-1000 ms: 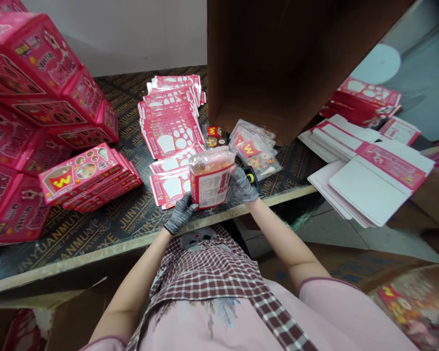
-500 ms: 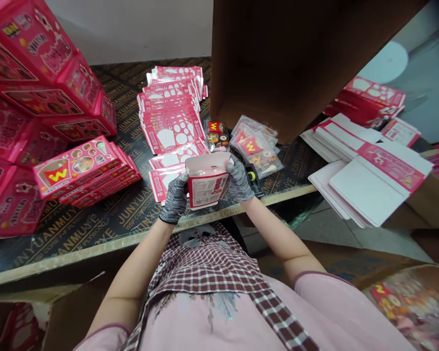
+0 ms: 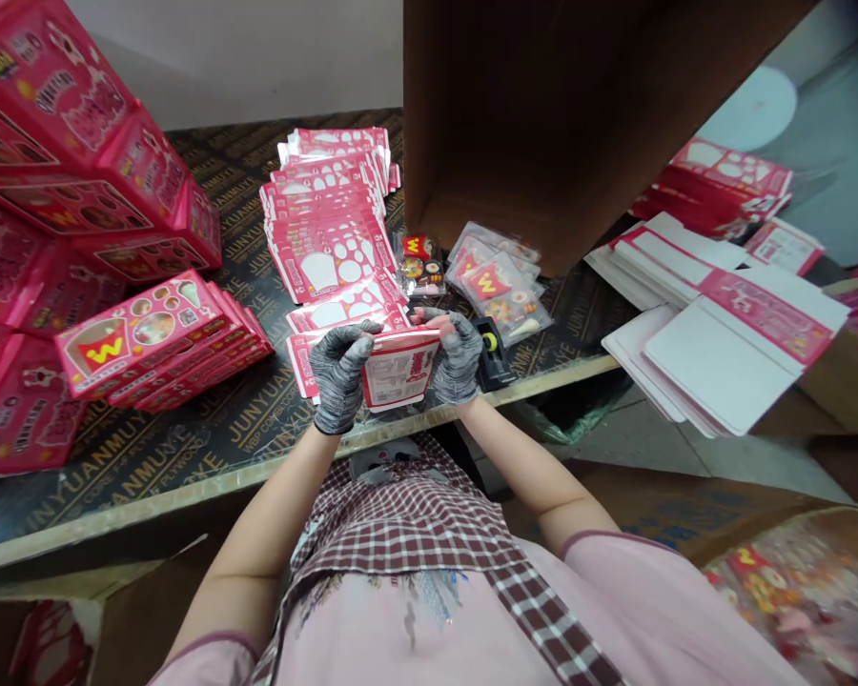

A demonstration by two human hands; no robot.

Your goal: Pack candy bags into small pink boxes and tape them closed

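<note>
Both hands wear grey knit gloves and hold a small pink-and-white cardboard box at the bench's front edge, its printed panel toward me. My left hand grips the box's left side, thumb near the top edge. At the right side, my right hand is closed on it, with bare fingertips along the top edge. Directly behind lie flat pink cartons with cut-out windows, in a fanned stack. Clear plastic packs with small colourful pieces rest behind my right hand, and a black tape dispenser with yellow stands beside it.
Filled pink boxes lie in a leaning row at left, with taller boxes stacked behind. A large open brown carton rises at the back. White-and-pink cardboard blanks are at right. An open carton of plastic packs is lower right.
The box's open top flap, raised before, is now folded down. My fingers have shifted onto the top edge from both sides.
</note>
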